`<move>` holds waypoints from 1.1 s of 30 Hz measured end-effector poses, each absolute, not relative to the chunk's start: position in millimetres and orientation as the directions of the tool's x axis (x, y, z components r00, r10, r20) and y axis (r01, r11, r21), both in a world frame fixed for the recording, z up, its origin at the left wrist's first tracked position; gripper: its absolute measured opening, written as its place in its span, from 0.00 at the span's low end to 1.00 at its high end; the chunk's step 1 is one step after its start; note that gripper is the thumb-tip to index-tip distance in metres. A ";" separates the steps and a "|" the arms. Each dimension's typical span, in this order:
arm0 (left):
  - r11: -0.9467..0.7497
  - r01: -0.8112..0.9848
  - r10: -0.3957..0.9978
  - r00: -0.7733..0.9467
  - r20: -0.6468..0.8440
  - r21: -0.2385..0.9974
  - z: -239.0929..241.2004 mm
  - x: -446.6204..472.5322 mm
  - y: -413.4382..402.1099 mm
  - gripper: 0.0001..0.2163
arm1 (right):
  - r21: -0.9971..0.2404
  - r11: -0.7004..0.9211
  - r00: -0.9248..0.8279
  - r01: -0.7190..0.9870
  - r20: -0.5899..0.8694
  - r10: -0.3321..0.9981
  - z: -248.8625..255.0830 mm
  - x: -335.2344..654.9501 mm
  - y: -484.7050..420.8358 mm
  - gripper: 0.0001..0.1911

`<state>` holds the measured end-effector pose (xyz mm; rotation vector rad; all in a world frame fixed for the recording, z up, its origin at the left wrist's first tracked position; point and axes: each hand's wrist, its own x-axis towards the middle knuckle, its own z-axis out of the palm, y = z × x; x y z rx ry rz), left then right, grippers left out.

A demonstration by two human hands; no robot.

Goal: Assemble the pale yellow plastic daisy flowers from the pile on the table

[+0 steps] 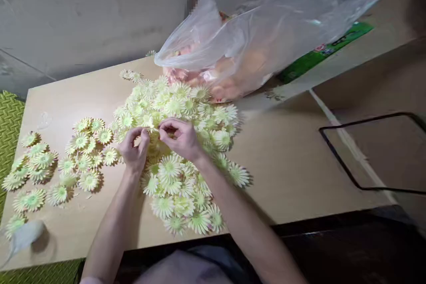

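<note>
A big heap of pale yellow-green artificial flower heads [175, 106] spreads over the table under and around both hands. Above its middle, my left hand [133, 146] is closed, thumb and forefinger pinched at a small pale flower piece [153, 129]. My right hand [179, 137] is closed too, its fingertips pinching the same piece from the other side. The piece is too small and too close in colour to the heap to make out fully. More flower heads [169, 167] lie between my forearms.
Smaller groups of flower heads [81, 142] [40, 159] lie at the left. A clear plastic bag [246, 53] with pinkish contents stands at the back, by a green packet [326, 51]. A whitish object [28, 235] sits at the front left corner. A dark metal frame [336, 159] is at right.
</note>
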<state>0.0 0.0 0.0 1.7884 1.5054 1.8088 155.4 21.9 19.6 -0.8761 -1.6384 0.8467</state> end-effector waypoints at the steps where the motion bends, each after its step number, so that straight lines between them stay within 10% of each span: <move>1: -0.464 0.472 0.748 -0.245 0.617 0.749 1.3 0.6 -1.5 0.04 | -0.868 0.481 -0.191 0.125 0.454 0.870 19.7 154.8 21.8 0.02; 10: -0.340 0.181 0.896 -0.236 0.376 0.923 8.3 6.7 -3.8 0.16 | -0.863 0.502 -0.220 0.058 0.480 0.850 22.7 154.4 20.2 0.02; 33: -0.194 -0.120 0.938 -0.315 0.148 0.974 9.0 4.1 0.2 0.04 | -0.840 0.512 -0.334 0.182 0.437 0.835 23.8 154.0 21.4 0.08</move>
